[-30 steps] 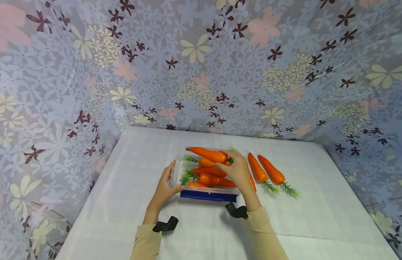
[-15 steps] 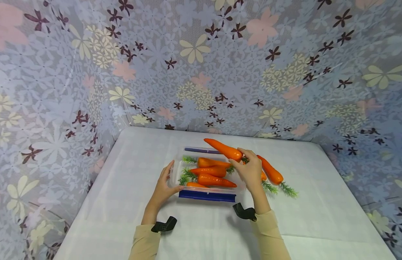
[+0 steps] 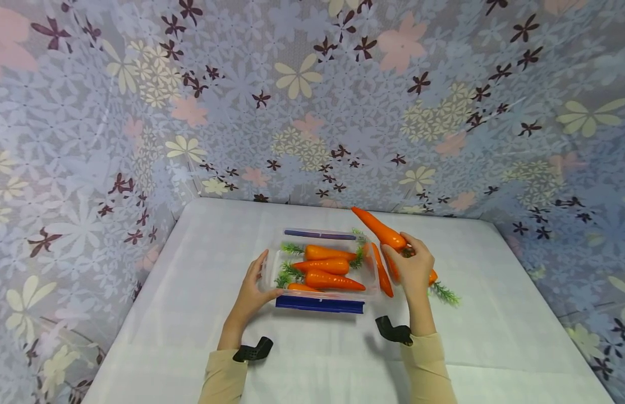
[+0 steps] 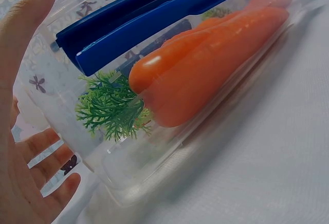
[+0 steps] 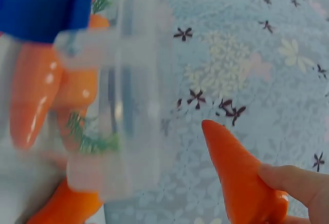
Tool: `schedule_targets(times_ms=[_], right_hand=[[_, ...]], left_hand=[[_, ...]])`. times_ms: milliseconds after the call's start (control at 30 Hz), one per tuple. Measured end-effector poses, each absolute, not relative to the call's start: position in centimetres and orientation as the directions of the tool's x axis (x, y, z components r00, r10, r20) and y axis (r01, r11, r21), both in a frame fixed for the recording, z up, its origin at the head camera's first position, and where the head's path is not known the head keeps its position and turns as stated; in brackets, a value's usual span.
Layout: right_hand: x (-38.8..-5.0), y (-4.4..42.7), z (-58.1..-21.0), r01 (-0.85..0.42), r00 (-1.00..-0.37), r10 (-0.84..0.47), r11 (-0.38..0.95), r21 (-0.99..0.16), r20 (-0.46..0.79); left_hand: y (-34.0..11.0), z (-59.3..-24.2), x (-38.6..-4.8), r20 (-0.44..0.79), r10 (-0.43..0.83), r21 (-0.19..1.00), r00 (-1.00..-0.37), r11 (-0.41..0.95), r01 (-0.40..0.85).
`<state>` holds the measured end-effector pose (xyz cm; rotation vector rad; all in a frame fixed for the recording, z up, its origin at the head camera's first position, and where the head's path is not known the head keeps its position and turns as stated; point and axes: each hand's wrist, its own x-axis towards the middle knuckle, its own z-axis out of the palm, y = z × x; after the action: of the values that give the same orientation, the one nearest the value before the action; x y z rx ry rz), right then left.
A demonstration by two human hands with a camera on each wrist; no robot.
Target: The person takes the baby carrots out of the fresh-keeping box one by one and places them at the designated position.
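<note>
A clear plastic box (image 3: 320,294) with blue side clips holds several orange carrots (image 3: 335,279) with feathery green tops. My left hand (image 3: 251,286) rests at the box's left end, thumb at the front corner and fingers spread along the side. In the left wrist view, the fingers (image 4: 51,167) are nearly straight beside the clear wall. My right hand (image 3: 414,262) pinches a carrot (image 3: 377,227) by its thick end, its tip pointing up and left, above the table right of the box. The held carrot's green top is mostly hidden by the hand.
Right of the box, a loose carrot (image 3: 384,275) lies beside the wall. Two more lie partly hidden behind my right hand, one with its green top (image 3: 446,293) showing. A white cloth covers the table (image 3: 494,336); flowered fabric (image 3: 312,101) stands behind and at both sides.
My right hand has lifted the carrot from atop the others in the box and carried it right, past the box's end. My left hand has stayed at the box.
</note>
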<state>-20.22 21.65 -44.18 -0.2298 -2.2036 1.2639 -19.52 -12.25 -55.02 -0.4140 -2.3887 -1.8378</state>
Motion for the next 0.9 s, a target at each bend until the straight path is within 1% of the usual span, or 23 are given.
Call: schedule_targets(times_ms=[133, 367, 733, 833, 900], right_hand=[[-19.9, 22.5, -44.6, -0.134, -0.794, 0.439, 0.549, -0.825, 0.421], [-19.6, 24.1, -45.7, -0.048, -0.768, 0.501, 0.577, -0.815, 0.400], [-19.1, 26.6, -47.0, 0.050, -0.723, 0.581, 0.583, -0.811, 0.374], [-19.1, 27.2, -47.4, 0.074, -0.714, 0.592, 0.595, -0.800, 0.374], [-19.1, 27.5, -47.7, 0.089, -0.716, 0.595, 0.598, -0.797, 0.366]], left_hand=[[-12.3, -54.9, -19.5, 0.247, 0.157, 0.931, -0.956, 0.236, 0.279], [-12.3, -54.8, -19.5, 0.258, 0.158, 0.928, -0.953, 0.235, 0.290], [-12.3, -54.8, -19.4, 0.214, 0.162, 0.945, -0.963, 0.216, 0.246], [-12.2, -53.6, -18.9, 0.192, 0.170, 0.949, -0.967, 0.218, 0.227], [-12.1, -53.6, -19.0, 0.192, 0.172, 0.946, -0.966, 0.229, 0.228]])
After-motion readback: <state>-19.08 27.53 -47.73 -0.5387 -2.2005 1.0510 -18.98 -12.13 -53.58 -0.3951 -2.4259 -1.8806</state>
